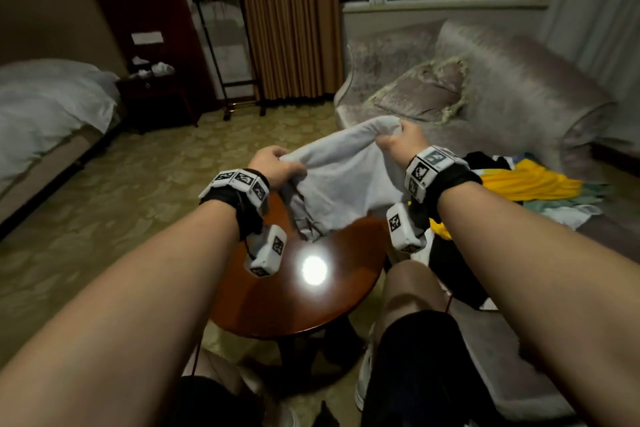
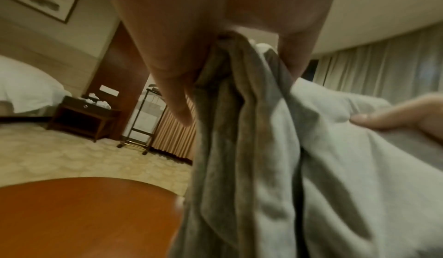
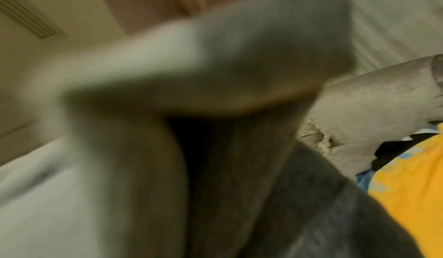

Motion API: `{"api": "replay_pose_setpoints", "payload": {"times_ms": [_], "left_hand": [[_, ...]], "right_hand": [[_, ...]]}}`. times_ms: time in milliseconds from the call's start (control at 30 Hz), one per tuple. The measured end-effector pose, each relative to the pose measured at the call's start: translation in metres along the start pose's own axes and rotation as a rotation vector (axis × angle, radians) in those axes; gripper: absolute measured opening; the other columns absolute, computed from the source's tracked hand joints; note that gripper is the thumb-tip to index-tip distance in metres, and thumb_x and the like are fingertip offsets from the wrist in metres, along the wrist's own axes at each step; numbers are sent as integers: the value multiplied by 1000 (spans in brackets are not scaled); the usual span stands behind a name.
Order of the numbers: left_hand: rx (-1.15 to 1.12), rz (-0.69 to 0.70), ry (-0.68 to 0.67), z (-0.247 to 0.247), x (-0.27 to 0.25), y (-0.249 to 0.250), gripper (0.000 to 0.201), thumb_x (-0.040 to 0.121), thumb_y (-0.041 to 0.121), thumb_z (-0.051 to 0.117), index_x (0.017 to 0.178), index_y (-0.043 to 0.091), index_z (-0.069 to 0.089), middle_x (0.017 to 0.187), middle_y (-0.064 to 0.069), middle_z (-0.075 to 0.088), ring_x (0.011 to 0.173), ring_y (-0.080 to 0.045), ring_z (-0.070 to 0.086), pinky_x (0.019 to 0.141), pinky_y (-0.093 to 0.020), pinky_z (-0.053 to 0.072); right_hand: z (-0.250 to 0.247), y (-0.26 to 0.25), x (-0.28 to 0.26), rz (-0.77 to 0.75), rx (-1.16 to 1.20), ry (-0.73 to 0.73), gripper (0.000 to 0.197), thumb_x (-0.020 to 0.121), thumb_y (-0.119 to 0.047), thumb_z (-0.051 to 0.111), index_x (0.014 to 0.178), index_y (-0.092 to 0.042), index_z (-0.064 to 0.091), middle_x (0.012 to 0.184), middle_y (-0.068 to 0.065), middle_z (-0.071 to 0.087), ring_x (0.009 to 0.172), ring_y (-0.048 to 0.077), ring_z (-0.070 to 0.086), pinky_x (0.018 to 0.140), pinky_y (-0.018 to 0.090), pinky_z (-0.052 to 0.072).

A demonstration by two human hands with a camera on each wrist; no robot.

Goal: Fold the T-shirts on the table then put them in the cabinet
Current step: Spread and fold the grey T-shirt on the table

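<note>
I hold a grey T-shirt (image 1: 341, 180) up in the air over the far side of the round wooden bench (image 1: 294, 305), one edge in each hand. My left hand (image 1: 273, 165) has its grip closed on a bunched corner of the cloth; in the left wrist view the gathered folds run up between my thumb and curled fingers (image 2: 172, 95) and hang straight down from there. My right hand (image 1: 403, 140) is higher and a little farther from me, its grip curled round the other end of the same edge, so the cloth stretches between the two hands and sags in the middle. The lower part of the shirt droops down and its hem touches the bench top. The right wrist view is blurred and filled mostly with grey cloth (image 3: 167, 72), so it shows little of the fingers.

A bright light reflects off the polished bench near its middle. To my right, on the sofa (image 1: 519, 97), lies a heap of other clothes (image 1: 540, 191), with a yellow garment (image 3: 412, 176) on top and black and pale pieces around it. A cushion (image 1: 422, 90) sits farther back on the sofa. A bed (image 1: 45, 104) stands at the left, and a nightstand (image 1: 156, 97) beyond it.
</note>
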State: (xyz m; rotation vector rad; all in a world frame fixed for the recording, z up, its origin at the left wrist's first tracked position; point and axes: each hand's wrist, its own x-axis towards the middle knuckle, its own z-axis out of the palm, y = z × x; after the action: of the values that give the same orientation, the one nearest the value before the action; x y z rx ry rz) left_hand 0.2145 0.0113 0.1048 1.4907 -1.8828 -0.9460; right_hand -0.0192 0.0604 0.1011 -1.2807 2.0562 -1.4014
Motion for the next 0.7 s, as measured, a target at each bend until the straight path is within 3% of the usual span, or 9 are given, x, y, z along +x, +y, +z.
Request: {"api": "replay_pose_setpoints", "payload": {"times_ms": [100, 200, 300, 467, 567, 633, 700], "left_hand": [[-132, 79, 20, 18, -4, 32, 45, 74, 20, 76, 115, 12, 61, 104, -10, 67, 93, -25, 65, 79, -33, 54], [-152, 154, -19, 45, -7, 62, 40, 82, 29, 70, 116, 13, 57, 101, -8, 66, 89, -24, 66, 82, -37, 56], [-135, 207, -65, 79, -11, 89, 47, 86, 38, 65, 123, 11, 53, 106, -10, 65, 93, -28, 65, 84, -39, 55], [-66, 236, -249, 154, -23, 129, 44, 90, 41, 59, 123, 13, 52, 114, -18, 64, 100, -36, 63, 83, -39, 52], [-60, 215, -389, 206, -33, 145, 41, 93, 35, 57, 126, 11, 50, 111, -17, 63, 90, -29, 62, 76, -34, 50], [-12, 196, -502, 241, -40, 152, 40, 95, 31, 55, 130, 13, 47, 116, -13, 61, 94, -27, 60, 78, -32, 48], [68, 185, -626, 275, -45, 154, 43, 96, 31, 53, 135, 15, 44, 120, -11, 60, 97, -27, 58, 79, -30, 45]], "right_hand": [[-33, 11, -2, 26, -22, 125, 36, 92, -21, 56, 123, -4, 51, 125, 17, 58, 115, 31, 54, 93, 34, 41], [-69, 29, -8, 12, -88, 208, 28, 95, -20, 51, 117, -2, 48, 121, 20, 56, 112, 35, 53, 86, 34, 39], [-110, 52, -18, 29, -157, 270, 25, 97, -21, 48, 114, -3, 48, 120, 22, 55, 109, 35, 52, 79, 33, 34], [-180, 104, -33, 92, -241, 357, 14, 96, -22, 50, 97, -8, 53, 116, 22, 57, 105, 34, 54, 77, 32, 34], [-218, 140, -44, 184, -302, 385, 14, 95, -23, 51, 82, -17, 51, 116, 22, 59, 106, 34, 55, 77, 31, 36], [-241, 169, -52, 266, -356, 381, 14, 95, -22, 52, 96, -11, 59, 121, 23, 58, 109, 36, 54, 80, 32, 38], [-261, 200, -59, 350, -431, 370, 28, 95, -26, 52, 116, -7, 57, 126, 22, 56, 113, 37, 53, 86, 33, 41]]}}
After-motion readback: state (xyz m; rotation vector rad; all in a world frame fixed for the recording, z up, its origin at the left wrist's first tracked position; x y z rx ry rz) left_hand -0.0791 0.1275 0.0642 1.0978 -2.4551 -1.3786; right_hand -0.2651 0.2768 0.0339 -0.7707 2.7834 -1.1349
